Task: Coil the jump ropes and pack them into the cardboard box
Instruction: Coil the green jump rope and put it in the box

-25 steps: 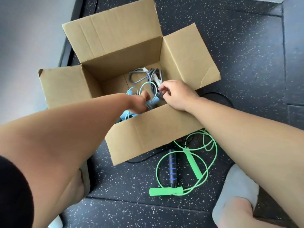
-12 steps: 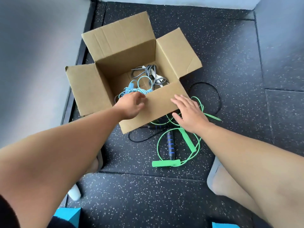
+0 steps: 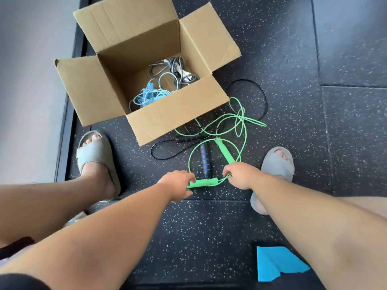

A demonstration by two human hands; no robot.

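Grips the green handle (image 3: 203, 183) in curled left hand (image 3: 178, 185), long axis lying crosswise toward right hand (image 3: 240, 174), nearer its cord end, pinching the green cord (image 3: 223, 179)

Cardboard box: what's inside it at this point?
Inside the cardboard box lie a light blue jump rope, loosely coiled, and a grey jump rope behind it. The near wall hides the front of its floor. The green jump rope is outside, on the floor.
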